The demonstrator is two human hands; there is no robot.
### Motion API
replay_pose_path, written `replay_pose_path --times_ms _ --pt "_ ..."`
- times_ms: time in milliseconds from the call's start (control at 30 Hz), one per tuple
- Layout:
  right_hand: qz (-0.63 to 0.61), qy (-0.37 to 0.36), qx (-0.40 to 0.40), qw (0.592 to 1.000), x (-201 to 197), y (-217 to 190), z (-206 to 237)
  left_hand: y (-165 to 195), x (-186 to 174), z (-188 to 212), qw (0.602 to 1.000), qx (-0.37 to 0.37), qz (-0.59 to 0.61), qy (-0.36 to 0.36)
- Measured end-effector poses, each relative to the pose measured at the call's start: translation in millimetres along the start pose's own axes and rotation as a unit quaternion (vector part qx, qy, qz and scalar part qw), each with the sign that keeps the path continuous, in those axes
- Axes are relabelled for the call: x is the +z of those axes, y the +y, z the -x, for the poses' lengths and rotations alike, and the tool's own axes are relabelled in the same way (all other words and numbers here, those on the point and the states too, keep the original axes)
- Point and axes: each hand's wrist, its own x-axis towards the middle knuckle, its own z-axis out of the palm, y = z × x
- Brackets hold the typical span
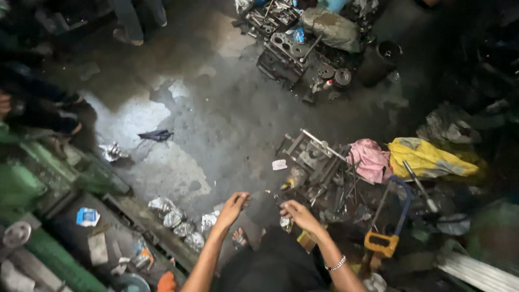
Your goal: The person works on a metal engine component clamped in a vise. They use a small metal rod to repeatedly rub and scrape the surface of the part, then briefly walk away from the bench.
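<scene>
While crumpled foil scraps (174, 217) are lying on the stained concrete floor (216, 124), the left hand (232, 207) is hovering with loose, empty fingers. Just right, the right hand (299, 214) is reaching toward a tangle of metal tools (324, 178), its grip unclear. A hacksaw (393, 216) is slanting upward-right beside pink (369, 159) and yellow cloths (427, 158).

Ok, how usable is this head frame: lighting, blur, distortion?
Head view: uneven light, a bright patch on the wet concrete floor, corners and right edge sunk in shadow. Left hand and right hand dimly lit and slightly soft, so each grip is unclear. Green machine at left smeared. Wide-angle bending at edges.
</scene>
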Motion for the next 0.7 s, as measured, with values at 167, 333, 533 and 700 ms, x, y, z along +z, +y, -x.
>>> replay_pose_path --times_ms 167,333,533,700 --pt "-0.001 -0.021 0.132 0.991 -22 -31 -86 23 -36 -73 0.999 -0.021 -0.013 0.045" --pt "0.034 -0.051 0.199 0.978 -53 -65 -204 50 -39 -163 0.996 -0.076 0.009 0.037" --pt "-0.021 -0.089 0.104 0.99 -104 -140 -370 125 -20 -302 0.998 -0.042 -0.031 0.02" --pt "-0.046 -0.013 0.03 0.998 -168 -205 -496 209 -25 -430 0.997 0.014 -0.078 0.021"
